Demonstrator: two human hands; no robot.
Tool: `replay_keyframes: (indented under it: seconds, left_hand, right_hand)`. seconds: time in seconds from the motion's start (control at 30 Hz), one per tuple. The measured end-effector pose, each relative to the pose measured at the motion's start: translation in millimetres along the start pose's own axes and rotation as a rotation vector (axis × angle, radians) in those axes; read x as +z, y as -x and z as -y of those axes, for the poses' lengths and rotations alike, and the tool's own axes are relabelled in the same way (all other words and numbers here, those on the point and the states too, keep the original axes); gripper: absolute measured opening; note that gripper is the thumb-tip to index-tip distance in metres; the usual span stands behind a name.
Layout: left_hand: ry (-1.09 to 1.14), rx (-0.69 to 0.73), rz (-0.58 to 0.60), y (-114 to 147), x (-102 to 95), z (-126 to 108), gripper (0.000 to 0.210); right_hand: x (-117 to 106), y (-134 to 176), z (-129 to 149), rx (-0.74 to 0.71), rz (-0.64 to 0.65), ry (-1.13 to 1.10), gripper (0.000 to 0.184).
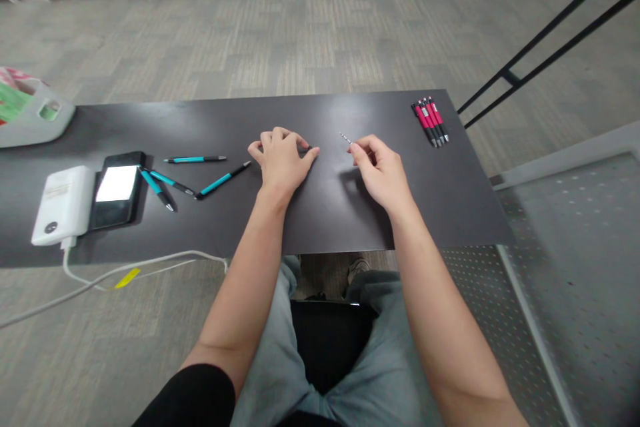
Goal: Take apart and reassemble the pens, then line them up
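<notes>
My left hand point(283, 159) is low over the dark table, its fingers curled downward. A small dark end of something point(309, 148) shows between its thumb and forefinger; the rest is hidden under the hand. Between the thumb and fingers of my right hand point(376, 168) is a thin silver rod point(345, 138) with dark bands, its tip angled up and left. Left of my left hand lie several blue and black pens, the nearest being a slanted one point(223, 181). Several pink and black pens point(430, 121) lie side by side beyond my right hand.
On the left, a black phone-like device point(103, 215) with a bright screen sits against a white power bank point(64, 205). A white cable point(145, 263) hangs from it past the front edge. A pale basket point(50, 121) stands at the far left of the table point(340, 227).
</notes>
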State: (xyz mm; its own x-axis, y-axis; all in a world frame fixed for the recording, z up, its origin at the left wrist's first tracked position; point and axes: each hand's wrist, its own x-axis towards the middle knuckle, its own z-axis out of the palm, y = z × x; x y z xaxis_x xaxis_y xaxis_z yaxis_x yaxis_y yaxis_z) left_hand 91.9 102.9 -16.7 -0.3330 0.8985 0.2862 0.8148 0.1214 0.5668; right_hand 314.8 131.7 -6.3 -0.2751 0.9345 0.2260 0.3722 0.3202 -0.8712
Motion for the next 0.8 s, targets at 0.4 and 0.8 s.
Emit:
replay_keyframes:
  seconds: [0.4, 0.8]
  left_hand:
    - [0.821, 0.167, 0.205, -8.8, -15.6, -13.7, 0.034]
    - [0.762, 0.055, 0.0, -13.8, -12.7, -0.1, 0.023]
  right_hand:
    - [3.1, 0.8, 2.9, -0.024, 0.069, -0.011, 0.045]
    - [-13.6, -1.5, -4.9, -0.011, 0.036, 0.057, 0.039]
